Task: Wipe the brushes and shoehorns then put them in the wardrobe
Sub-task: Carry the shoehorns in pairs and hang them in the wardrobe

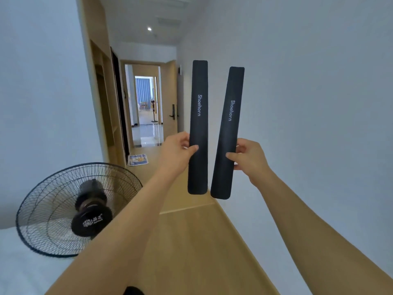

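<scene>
Two long black shoehorns, each printed "Shoehorn" in white, stand upright in the air in front of me. My left hand pinches the left shoehorn below its middle, thumb on the front. My right hand grips the right shoehorn, which leans slightly right at the top. Their lower ends nearly touch. No brush or cloth shows. A wooden built-in wardrobe lines the left wall of the corridor, seen at a steep angle.
A black pedestal fan stands at lower left beside a white bed edge. A mat lies on the wooden floor by the wardrobe. The corridor runs ahead to an open doorway; a white wall runs along the right.
</scene>
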The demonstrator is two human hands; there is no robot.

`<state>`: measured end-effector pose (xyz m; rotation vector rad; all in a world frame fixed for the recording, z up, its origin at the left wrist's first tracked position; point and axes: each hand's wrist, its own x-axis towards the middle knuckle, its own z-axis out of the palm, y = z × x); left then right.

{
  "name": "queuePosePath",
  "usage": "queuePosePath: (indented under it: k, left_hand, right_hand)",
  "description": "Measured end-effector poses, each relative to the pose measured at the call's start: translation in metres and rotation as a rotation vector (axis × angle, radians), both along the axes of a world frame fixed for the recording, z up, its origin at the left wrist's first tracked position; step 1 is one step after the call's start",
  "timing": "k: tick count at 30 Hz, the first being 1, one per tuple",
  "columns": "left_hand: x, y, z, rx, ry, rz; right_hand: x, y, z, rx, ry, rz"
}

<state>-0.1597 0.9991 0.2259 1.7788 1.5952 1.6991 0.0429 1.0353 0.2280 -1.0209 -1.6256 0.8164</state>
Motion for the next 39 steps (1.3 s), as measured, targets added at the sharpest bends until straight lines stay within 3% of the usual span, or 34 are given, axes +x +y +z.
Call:
queuePosePath:
  k: [22,31,39]
  left_hand:
    - [-0.049,0.461,0.029,-0.009,-0.012,-0.055]
    - [-0.087,0.602,0.013,-0.016,0.004,0.056]
    - [-0.123,0.724,0.032,0.047,0.041,0.300]
  right_hand:
    - [-0.046,0.445,0.030,0.060,-0.075,-0.089]
    - [-0.089,0.615,0.012,0.083,-0.051,0.023]
    - [-0.129,0.775,0.027,0.148,-0.064,0.183]
